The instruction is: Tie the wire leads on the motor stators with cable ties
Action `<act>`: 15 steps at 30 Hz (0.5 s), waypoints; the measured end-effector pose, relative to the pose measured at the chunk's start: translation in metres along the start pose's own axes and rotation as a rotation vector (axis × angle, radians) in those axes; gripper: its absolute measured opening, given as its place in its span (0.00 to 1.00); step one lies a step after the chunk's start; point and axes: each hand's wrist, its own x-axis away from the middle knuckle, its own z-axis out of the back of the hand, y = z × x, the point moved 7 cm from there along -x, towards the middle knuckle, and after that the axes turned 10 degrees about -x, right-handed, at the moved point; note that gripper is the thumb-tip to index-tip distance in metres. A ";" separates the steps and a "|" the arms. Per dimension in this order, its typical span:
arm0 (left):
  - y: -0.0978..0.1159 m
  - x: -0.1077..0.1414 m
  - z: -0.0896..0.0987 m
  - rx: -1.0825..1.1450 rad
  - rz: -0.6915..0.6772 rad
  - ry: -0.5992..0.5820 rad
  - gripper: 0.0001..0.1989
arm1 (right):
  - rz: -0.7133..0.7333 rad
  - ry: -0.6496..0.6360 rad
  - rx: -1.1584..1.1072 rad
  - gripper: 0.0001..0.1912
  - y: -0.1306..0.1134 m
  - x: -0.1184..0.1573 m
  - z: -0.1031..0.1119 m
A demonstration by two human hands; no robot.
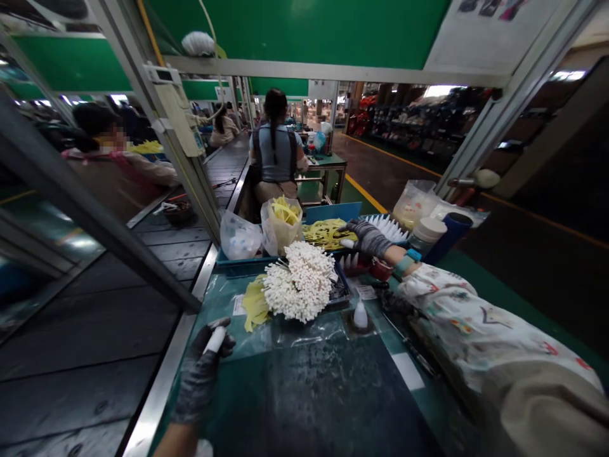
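My left hand (205, 362), in a grey glove with a white cover on the thumb, is held over the near left of the bench. Its fingers are curled in, and what they hold, if anything, is hidden. My right hand (370, 238), gloved likewise, reaches to the pile of thin yellow strips (323, 232) in the blue tray. Its fingers are stretched out over the strips' right edge, the thumb apart. Between the hands stands a thick bundle of white-tipped stems (301, 282), with yellow leaf-like pieces (257, 304) at its left.
White pointed cones (383, 227) lie right of the strips. A small white nozzle bottle (360, 315), a lidded jar (427, 233) and plastic bags (240, 236) stand around. A metal post (157, 127) and a dark conveyor (85, 343) border the left. A co-worker (276, 149) sits ahead.
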 end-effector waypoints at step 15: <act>-0.007 0.000 -0.001 -0.009 -0.011 -0.033 0.27 | -0.056 -0.091 0.049 0.13 -0.034 -0.036 -0.038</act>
